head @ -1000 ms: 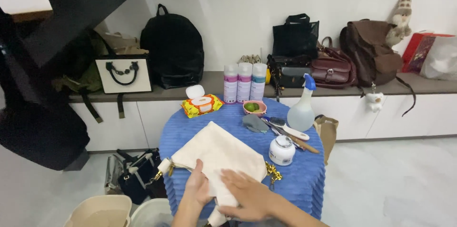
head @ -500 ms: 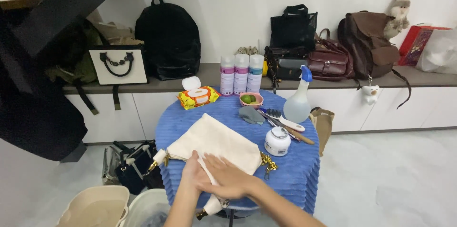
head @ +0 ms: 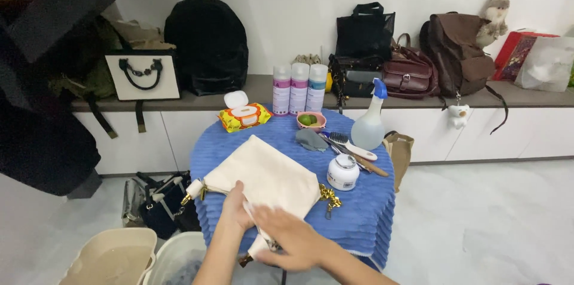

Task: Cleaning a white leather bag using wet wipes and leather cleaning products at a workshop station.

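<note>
A cream cloth bag [head: 263, 174] with gold clasps and a gold chain [head: 328, 197] lies on the round blue-covered table [head: 365, 213]. My left hand [head: 236, 207] presses flat on the bag's near edge. My right hand [head: 287, 238] lies over the near corner of the bag, fingers spread, with a bit of white cloth or wipe showing between the two hands; whether it grips that piece cannot be told.
On the table stand a white jar [head: 343, 172], a spray bottle [head: 368, 125], brushes [head: 353, 147], a grey cloth [head: 311, 139], a pink bowl [head: 311, 120], a wipes pack [head: 243, 115] and three bottles [head: 299, 88]. Bags line the bench behind. Two tubs [head: 113, 258] sit on the floor at left.
My right hand has slid left across the bag's near corner, toward my left hand. The view has shifted slightly; the bag stays in place.
</note>
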